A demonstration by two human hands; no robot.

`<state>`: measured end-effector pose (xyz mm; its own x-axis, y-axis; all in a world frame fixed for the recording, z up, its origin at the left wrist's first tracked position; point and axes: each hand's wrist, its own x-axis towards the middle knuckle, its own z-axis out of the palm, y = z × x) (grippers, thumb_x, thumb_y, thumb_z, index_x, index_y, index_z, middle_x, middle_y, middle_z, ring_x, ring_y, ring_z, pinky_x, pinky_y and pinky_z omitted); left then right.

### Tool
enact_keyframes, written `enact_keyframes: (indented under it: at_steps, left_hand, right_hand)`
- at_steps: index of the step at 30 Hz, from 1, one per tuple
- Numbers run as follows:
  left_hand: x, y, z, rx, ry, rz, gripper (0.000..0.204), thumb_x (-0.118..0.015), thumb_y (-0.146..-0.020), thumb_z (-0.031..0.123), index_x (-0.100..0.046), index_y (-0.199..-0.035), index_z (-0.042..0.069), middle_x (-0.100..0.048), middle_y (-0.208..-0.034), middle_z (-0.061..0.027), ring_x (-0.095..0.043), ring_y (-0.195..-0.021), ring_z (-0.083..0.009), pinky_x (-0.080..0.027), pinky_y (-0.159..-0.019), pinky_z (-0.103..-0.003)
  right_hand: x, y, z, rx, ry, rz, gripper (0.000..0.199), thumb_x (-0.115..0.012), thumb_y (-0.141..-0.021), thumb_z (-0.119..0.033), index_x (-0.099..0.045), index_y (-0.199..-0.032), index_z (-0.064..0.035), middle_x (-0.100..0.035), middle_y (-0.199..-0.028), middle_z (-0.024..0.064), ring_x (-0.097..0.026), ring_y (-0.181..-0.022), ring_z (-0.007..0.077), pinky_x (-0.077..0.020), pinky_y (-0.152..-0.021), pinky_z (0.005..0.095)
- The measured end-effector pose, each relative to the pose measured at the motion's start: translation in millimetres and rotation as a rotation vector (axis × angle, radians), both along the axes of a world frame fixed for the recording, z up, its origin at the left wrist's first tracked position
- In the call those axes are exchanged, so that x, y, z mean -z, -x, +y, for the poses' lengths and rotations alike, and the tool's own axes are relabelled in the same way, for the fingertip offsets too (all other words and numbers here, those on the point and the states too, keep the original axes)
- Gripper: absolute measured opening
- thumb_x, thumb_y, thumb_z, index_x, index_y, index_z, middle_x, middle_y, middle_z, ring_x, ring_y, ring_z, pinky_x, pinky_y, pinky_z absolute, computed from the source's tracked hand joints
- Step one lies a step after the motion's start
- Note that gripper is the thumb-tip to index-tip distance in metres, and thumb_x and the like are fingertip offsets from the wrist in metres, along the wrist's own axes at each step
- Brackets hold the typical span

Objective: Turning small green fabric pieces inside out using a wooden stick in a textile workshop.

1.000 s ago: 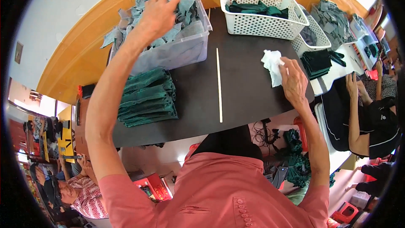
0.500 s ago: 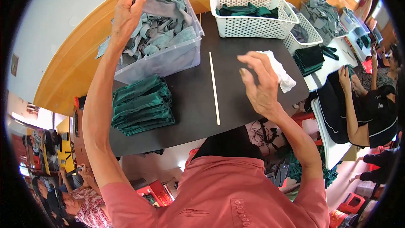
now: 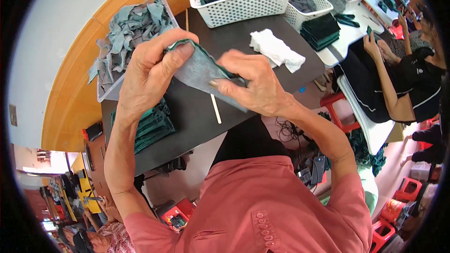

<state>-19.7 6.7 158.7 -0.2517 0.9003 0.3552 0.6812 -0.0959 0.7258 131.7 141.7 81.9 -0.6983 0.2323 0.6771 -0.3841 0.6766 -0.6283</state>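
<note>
A folded fabric piece (image 3: 201, 72), grey-backed with a dark green edge, is stretched between my hands above the dark table (image 3: 197, 133). My left hand (image 3: 154, 68) pinches its left end between thumb and fingers. At the other end my right hand (image 3: 255, 82) grips the cloth, thumb below and bent fingers above, slightly blurred. Beneath, partly hidden by the fabric, lies a thin cream stick (image 3: 215, 109). A stack of dark green velvet pieces (image 3: 152, 129) sits under my left forearm, partly covered by it.
A clear plastic bin (image 3: 108, 93) heaped with grey-green cloth pieces (image 3: 133, 33) stands at the far left. White perforated baskets (image 3: 239, 9) line the back. A crumpled white cloth (image 3: 277, 50) and a dark green stack (image 3: 320, 33) lie right. Co-workers sit on both sides.
My left hand has brought the fabric piece from over the bin toward me. My right hand, empty before, has moved left and taken its other end. The view has shifted.
</note>
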Motion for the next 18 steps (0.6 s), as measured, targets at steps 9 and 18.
enact_keyframes:
  at_steps: [9, 18]
  left_hand:
    - [93.1, -99.4, 16.6, -0.093, -0.074, 0.108, 0.014, -0.066, -0.075, 0.004, -0.059, -0.088, 0.003, -0.058, -0.076, -0.01, -0.054, -0.07, -0.0262, -0.044, -0.063, -0.036]
    - [155.6, -130.7, 12.5, -0.151, 0.13, -0.167, 0.01, -0.061, -0.08, 0.001, -0.058, -0.089, -0.001, -0.058, -0.078, -0.0047, -0.054, -0.07, -0.0113, -0.044, -0.065, -0.026]
  right_hand:
    - [70.7, -59.3, -18.6, 0.275, 0.712, -0.237, 0.019, -0.058, -0.088, -0.012, -0.049, -0.076, 0.0008, -0.044, -0.061, -0.0032, -0.041, -0.057, 0.003, -0.036, -0.049, 0.0225]
    - [105.5, -103.7, -38.5, 0.243, 0.964, -0.284, 0.017, -0.056, -0.089, -0.009, -0.061, -0.097, 0.0042, -0.06, -0.072, 0.0017, -0.055, -0.058, 0.0057, -0.0448, -0.053, 0.0196]
